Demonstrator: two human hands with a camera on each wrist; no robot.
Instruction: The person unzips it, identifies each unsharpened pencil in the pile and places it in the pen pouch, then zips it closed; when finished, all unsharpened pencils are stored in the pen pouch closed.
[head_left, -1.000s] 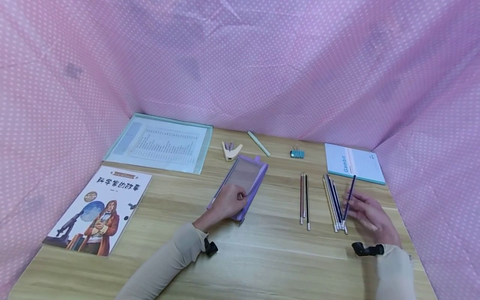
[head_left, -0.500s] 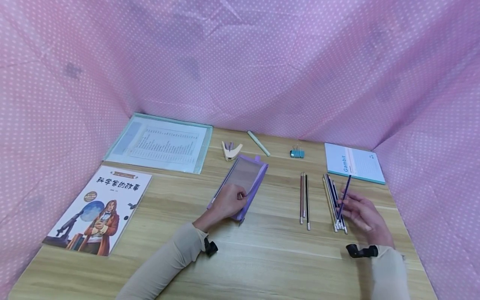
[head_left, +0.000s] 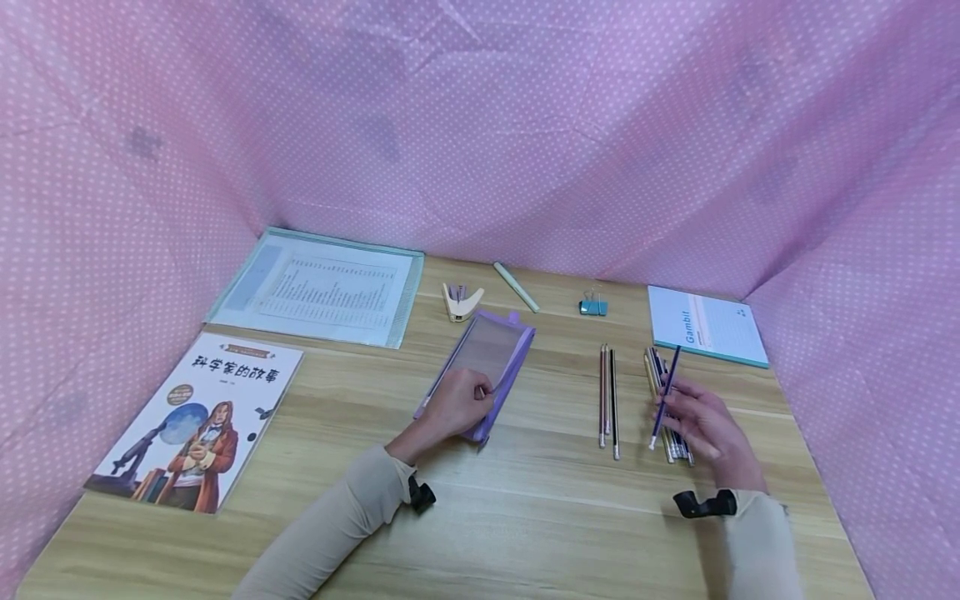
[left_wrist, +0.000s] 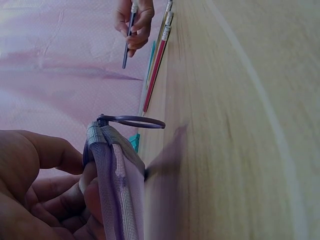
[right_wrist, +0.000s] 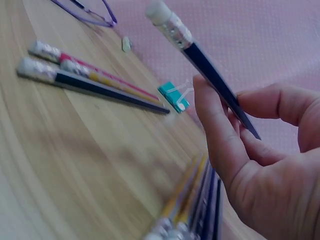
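My left hand (head_left: 461, 402) grips the near end of a purple mesh pencil case (head_left: 488, 357) lying on the wooden desk (head_left: 525, 517); in the left wrist view its fingers (left_wrist: 47, 165) curl round the case's edge (left_wrist: 112, 165). My right hand (head_left: 701, 425) pinches a dark blue pencil (head_left: 666, 394) with a white eraser end, lifted above a bundle of pencils (head_left: 670, 417) on the desk. The right wrist view shows the pencil (right_wrist: 200, 60) between thumb and fingers (right_wrist: 220, 140). Three more pencils (head_left: 608, 400) lie between the case and the bundle.
A picture book (head_left: 197, 417) lies at the left, a document folder (head_left: 318, 286) behind it. A staple remover (head_left: 461, 300), a pale green pen (head_left: 516, 287), a teal binder clip (head_left: 592, 307) and a blue notebook (head_left: 705, 325) sit along the back. Pink dotted cloth (head_left: 480, 125) walls the desk.
My right hand has carried the dark blue pencil leftward, from the right side of the bundle to over its left side. The left hand has stayed on the case.
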